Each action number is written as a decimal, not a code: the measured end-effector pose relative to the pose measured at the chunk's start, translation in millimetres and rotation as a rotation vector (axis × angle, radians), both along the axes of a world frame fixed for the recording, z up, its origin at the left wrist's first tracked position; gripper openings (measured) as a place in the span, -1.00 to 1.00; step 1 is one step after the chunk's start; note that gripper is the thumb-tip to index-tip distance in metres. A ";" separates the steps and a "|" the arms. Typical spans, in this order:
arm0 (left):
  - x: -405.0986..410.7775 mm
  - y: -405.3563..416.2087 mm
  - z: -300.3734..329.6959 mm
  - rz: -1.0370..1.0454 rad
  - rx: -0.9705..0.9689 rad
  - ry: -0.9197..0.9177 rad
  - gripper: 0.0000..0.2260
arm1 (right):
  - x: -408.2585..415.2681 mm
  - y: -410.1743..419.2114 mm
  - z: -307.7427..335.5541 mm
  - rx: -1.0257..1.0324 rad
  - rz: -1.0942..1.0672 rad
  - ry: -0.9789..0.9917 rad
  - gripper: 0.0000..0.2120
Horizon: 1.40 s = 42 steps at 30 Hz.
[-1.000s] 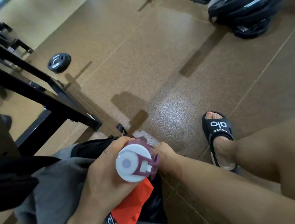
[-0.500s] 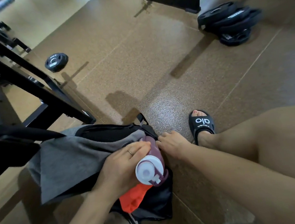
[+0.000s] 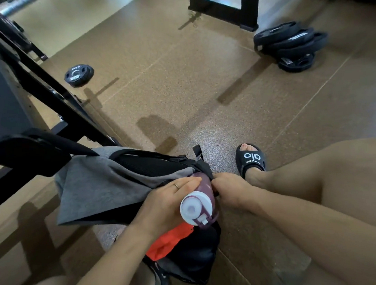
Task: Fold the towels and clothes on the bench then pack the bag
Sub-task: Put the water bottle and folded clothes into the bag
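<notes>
The bottle [image 3: 203, 195], plum-coloured with a white cap facing the camera, now lies lower and deeper against the side of the black bag [image 3: 191, 256] at lower centre of the frame than it did a second ago, when it was held up with its cap close to the lens; it looks as if it is being fed into a side pocket, so the packing is well under way. The left hand [image 3: 167, 202] wraps the bottle from the left, fingers laid along its body, a ring showing. The right hand [image 3: 229, 189] has curled its fingers at the bag's edge just right of the bottle, apparently pulling the pocket fabric open, though what exactly it pinches is hidden behind the bottle. A grey garment [image 3: 100, 189] is draped over the bag's top toward the left, and an orange piece [image 3: 167, 240] shows beneath the left wrist; whether either is folded cannot be made out. The bottle's base is hidden by the bag. The bench [image 3: 23, 153] is only a dark padded edge at left, its top cut off. Weight plates [image 3: 289, 44] lie on the floor [image 3: 178, 87] at upper right.
</notes>
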<state>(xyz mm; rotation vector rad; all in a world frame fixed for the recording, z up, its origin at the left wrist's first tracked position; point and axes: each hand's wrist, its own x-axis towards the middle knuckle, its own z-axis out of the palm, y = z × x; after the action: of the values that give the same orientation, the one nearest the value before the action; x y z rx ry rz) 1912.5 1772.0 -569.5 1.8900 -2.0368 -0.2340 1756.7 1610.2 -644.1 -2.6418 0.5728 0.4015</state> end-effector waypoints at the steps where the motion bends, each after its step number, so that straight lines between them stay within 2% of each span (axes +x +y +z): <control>1: -0.6 -0.1 -2.4 0.014 0.008 0.028 -0.53 | -1.8 0.1 1.2 0.019 -0.033 -0.015 -0.76; 5: -6.1 -1.1 -7.9 0.020 -0.006 0.095 -0.53 | -3.8 2.5 4.5 0.053 -0.130 -0.018 -0.76; 12: 0.1 5.4 -11.5 0.077 -0.026 0.140 -0.55 | 1.4 10.1 5.5 0.053 -0.169 -0.020 -0.72; 14: 1.3 6.5 -14.8 0.080 -0.017 0.140 -0.56 | 2.4 9.9 6.5 0.067 -0.165 -0.014 -0.65; 18: -0.4 6.0 -13.1 0.111 -0.016 0.171 -0.54 | 1.7 9.5 10.0 0.087 -0.141 -0.025 -0.34; 22: -4.3 6.1 1.2 0.147 0.020 0.212 -0.53 | -0.1 13.7 8.6 0.031 -0.154 -0.060 -0.29; 24: -6.0 4.9 7.4 0.138 0.099 0.248 -0.47 | -1.7 13.0 6.8 0.016 -0.145 -0.061 -0.32; 27: -4.2 5.5 21.5 0.094 0.247 0.216 -0.24 | -4.0 12.0 6.3 0.018 -0.146 -0.061 -0.32; 29: -0.4 10.2 37.1 0.071 0.307 0.168 -0.07 | -3.9 12.5 6.3 0.021 -0.148 -0.063 -0.27; 31: 2.6 17.1 56.9 0.071 0.319 0.115 0.02 | -3.5 12.8 5.6 0.022 -0.156 -0.064 -0.19; 33: 2.6 20.7 71.2 0.023 0.239 0.049 -0.07 | -2.3 13.1 5.1 0.006 -0.160 -0.058 -0.18; 36: -0.6 20.1 70.7 -0.066 0.053 -0.114 -0.46 | -1.0 15.0 4.8 0.007 -0.161 -0.032 -0.19; 38: -3.9 20.1 66.6 -0.059 0.041 -0.192 -0.60 | -1.2 14.8 2.1 0.016 -0.159 -0.024 -0.35; 40: -4.2 22.2 63.1 -0.045 0.054 -0.238 -0.65 | -2.1 11.4 -0.5 0.022 -0.151 -0.024 -0.59; 42: -0.6 25.1 60.3 -0.057 0.055 -0.268 -0.68 | -3.3 6.7 -0.1 0.031 -0.146 -0.015 -0.74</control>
<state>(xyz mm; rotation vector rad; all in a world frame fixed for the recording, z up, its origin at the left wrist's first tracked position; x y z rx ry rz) 1911.9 1797.2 -509.3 1.9892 -2.2807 -0.0523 1753.4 1616.9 -644.2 -2.5517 0.7427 0.3441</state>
